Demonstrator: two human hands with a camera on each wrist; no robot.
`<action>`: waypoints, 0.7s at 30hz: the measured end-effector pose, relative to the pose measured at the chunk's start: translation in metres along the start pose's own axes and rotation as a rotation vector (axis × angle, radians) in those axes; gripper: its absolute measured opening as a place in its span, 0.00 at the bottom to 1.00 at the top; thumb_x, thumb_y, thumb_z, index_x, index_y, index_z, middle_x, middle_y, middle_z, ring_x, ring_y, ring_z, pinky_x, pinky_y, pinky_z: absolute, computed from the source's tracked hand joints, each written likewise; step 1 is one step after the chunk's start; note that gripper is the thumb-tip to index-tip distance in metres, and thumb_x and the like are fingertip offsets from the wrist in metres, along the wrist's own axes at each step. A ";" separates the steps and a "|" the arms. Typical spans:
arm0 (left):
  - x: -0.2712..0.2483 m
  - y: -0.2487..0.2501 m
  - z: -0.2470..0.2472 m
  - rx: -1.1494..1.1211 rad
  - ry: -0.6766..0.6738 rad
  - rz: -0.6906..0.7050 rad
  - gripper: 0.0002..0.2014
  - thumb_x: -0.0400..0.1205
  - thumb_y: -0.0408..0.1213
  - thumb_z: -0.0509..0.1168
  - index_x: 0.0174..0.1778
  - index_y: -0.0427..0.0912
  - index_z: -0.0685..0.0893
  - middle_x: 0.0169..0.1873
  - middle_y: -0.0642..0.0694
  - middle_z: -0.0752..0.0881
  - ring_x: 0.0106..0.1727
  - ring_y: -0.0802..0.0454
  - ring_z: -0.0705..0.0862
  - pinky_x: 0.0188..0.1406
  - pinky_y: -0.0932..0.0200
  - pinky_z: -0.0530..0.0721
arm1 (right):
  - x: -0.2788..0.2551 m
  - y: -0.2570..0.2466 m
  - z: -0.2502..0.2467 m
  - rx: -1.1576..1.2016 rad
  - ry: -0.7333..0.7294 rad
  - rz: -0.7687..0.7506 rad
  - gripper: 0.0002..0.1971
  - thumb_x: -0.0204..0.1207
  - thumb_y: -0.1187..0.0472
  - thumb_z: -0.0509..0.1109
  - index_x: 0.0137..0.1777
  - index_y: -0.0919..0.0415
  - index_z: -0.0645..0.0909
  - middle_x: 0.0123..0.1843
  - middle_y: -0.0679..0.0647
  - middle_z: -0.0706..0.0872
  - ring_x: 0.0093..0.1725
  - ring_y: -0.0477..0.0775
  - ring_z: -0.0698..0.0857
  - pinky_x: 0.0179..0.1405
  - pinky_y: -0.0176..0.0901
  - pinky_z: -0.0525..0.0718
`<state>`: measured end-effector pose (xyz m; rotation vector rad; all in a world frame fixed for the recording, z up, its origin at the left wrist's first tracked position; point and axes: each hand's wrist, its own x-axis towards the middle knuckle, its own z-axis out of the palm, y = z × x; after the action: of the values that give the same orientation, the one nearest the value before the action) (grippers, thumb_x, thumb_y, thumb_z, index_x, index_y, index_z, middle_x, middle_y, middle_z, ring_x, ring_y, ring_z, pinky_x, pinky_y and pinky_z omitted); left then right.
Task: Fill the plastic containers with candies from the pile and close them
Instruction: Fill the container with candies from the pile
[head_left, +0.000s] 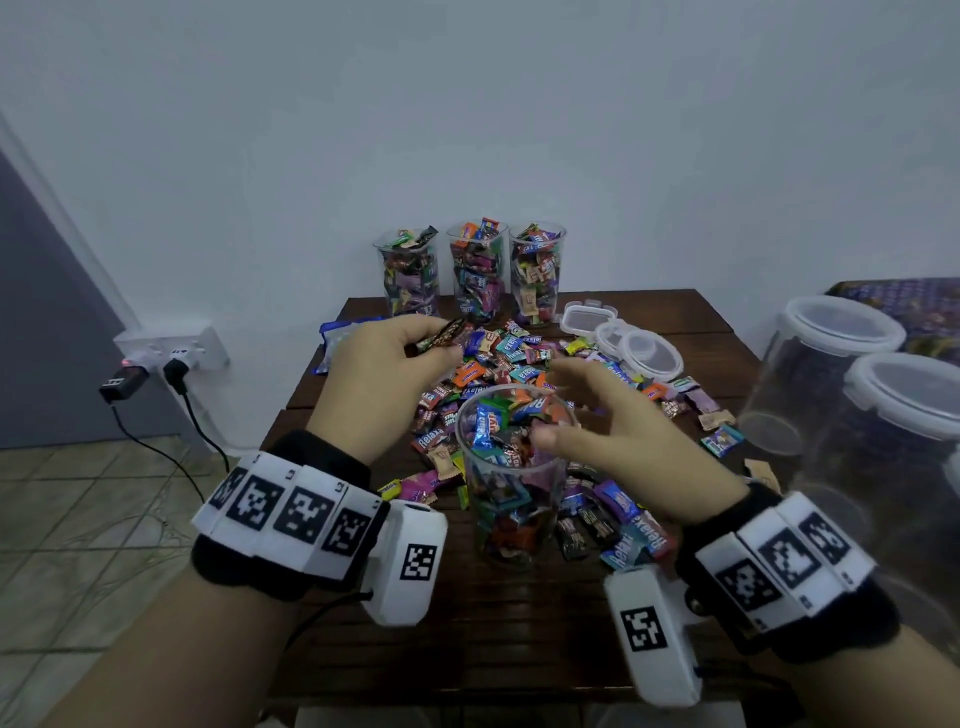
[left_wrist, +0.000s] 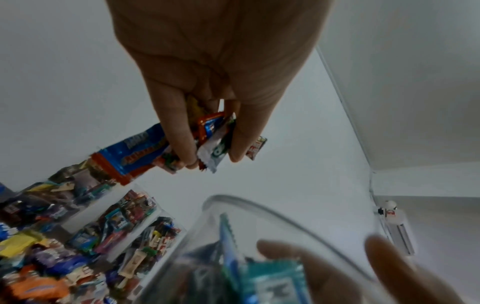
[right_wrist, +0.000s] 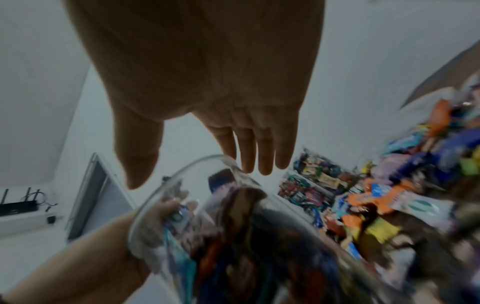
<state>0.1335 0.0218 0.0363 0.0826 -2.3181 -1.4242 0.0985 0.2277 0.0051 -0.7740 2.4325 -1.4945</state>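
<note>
Head view, left hand (head_left: 387, 374): raised over the far side of the pile, fingers curled round a small bunch of wrapped candies (head_left: 441, 336).
Head view, right hand (head_left: 613, 431): fingers straight and spread over the rim of the near container (head_left: 511, 467), holding nothing.
Head view, task items: near container stands open on the wooden table (head_left: 467, 639), well filled but not to the brim; candy pile (head_left: 524, 358) lies just behind and round it; three full containers (head_left: 475, 270) stand unlidded in a row at the far edge; lids (head_left: 631, 345) lie right of the pile.
Head view, risk: the container is tall and hemmed in by loose wrappers; a knock from either hand could tip it.
Head view, surroundings: two large lidded jars (head_left: 841, 374) at the right edge, close to the right arm; blue bag (head_left: 332, 343) behind the left hand; wall socket with plugs (head_left: 166, 358) at left.

Left wrist view, grip: fingers (left_wrist: 179, 131) pinch several wrappers, a blue-and-orange one (left_wrist: 135, 152) hanging loose.
Left wrist view, risk: loosely held pieces may drop outside the rim (left_wrist: 272, 214).

Right wrist view, grip: palm open, fingers (right_wrist: 249, 150) straight beyond the rim (right_wrist: 166, 185), empty.
Right wrist view, risk: blurred; contents look high, so further candies may stop a lid seating.
</note>
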 end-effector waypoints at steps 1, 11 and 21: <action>0.000 0.002 -0.001 -0.028 0.002 0.005 0.14 0.78 0.32 0.70 0.35 0.60 0.87 0.28 0.57 0.86 0.37 0.52 0.84 0.53 0.36 0.85 | -0.002 0.005 0.004 0.028 -0.035 0.017 0.45 0.55 0.32 0.73 0.75 0.41 0.65 0.71 0.35 0.73 0.71 0.35 0.72 0.72 0.45 0.71; -0.010 0.034 0.007 -0.278 -0.102 0.045 0.11 0.78 0.29 0.69 0.42 0.52 0.88 0.36 0.51 0.89 0.42 0.54 0.86 0.48 0.49 0.90 | -0.006 0.013 0.025 0.223 -0.073 -0.013 0.37 0.55 0.47 0.78 0.63 0.32 0.64 0.65 0.31 0.72 0.60 0.17 0.70 0.53 0.15 0.72; -0.011 0.030 0.032 -0.186 -0.261 -0.019 0.15 0.79 0.32 0.69 0.56 0.57 0.83 0.54 0.57 0.86 0.53 0.56 0.87 0.45 0.58 0.89 | -0.007 0.015 0.026 0.239 -0.057 -0.030 0.32 0.64 0.55 0.80 0.60 0.32 0.66 0.61 0.27 0.76 0.58 0.20 0.76 0.59 0.25 0.74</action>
<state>0.1360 0.0659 0.0463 -0.1438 -2.3762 -1.7437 0.1108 0.2164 -0.0209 -0.7934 2.1584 -1.7099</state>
